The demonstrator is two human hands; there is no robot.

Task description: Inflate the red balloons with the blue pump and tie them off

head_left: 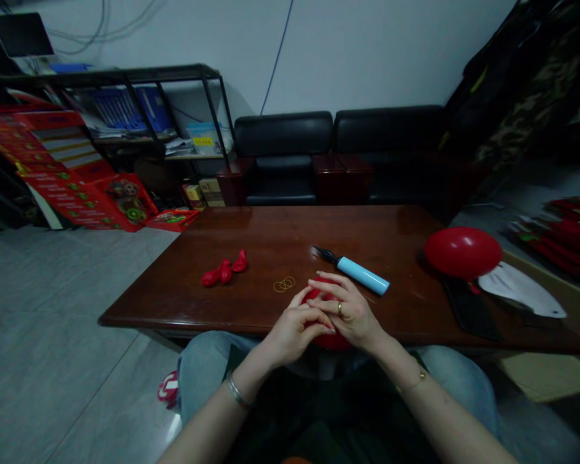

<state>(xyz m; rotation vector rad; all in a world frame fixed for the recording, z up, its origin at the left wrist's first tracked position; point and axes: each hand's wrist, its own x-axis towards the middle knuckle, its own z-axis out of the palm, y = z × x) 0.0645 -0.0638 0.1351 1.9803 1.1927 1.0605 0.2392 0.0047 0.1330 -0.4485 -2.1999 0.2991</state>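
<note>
Both my hands meet over a red inflated balloon (332, 340) at the table's near edge, above my lap. My left hand (297, 328) is closed, its thumb and fingers pinched at the balloon's top; the pinched part is hidden. My right hand (350, 309), with a ring on one finger, lies bent over the same balloon, its fingers meeting the left ones. Just beyond the hands is a light blue hand pump (362, 275) with a black nozzle. Several thin yellow rubber bands (284, 284) lie left of it. Farther left are uninflated red balloons (225, 272).
On the brown wooden table (290, 232), a second inflated red balloon (463, 252) rests at the right, near a black flat object (470, 309) and a white sheet (522, 290). Black sofas (285, 142) stand behind. Red boxes (87, 187) and a shelf (174, 74) are at the left.
</note>
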